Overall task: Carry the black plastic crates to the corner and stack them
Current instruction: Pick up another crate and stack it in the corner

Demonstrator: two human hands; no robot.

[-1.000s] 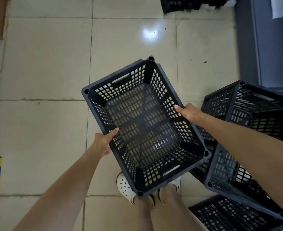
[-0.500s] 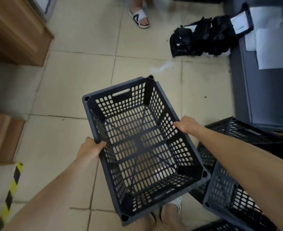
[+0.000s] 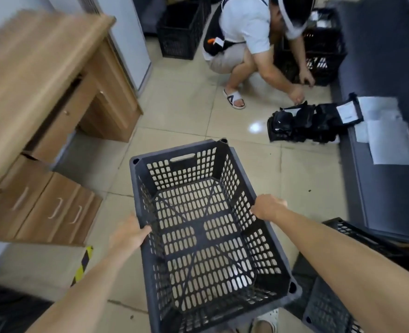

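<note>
Fingers of left hand (image 3: 128,233) and right hand (image 3: 267,207) gripped the crate's (image 3: 198,227) long side rims; long axis pointed away, between both hands.

- Left hand (image 3: 128,233) was bare: no glove, ring or watch seen.
- Right hand (image 3: 268,207) was bare too, wrist plain.
- Both forearms were uncovered right to the frame edge, so no sleeves in view.
- White perforated clog-style shoe (image 3: 268,319) showed at the bottom (mostly hidden).
</note>
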